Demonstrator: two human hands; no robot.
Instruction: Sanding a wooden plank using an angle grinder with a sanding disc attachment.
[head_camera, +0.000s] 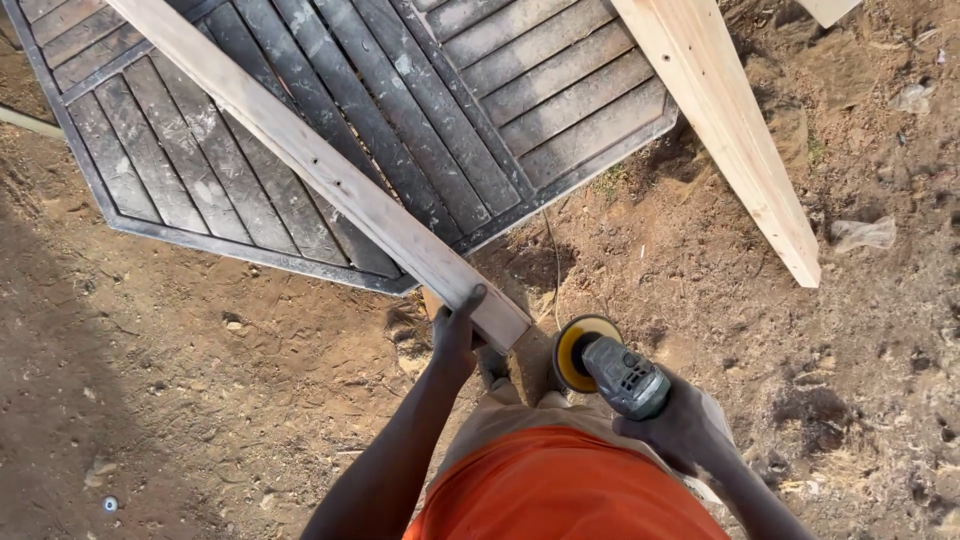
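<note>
left hand grips near end of plank; plank runs long axis away up-left across dark slatted panel. right hand closed round grinder, yellow disc just right of plank end, apart from it, above dirt ground.

Three wooden planks, one angle grinder and one slatted metal panel.
</note>
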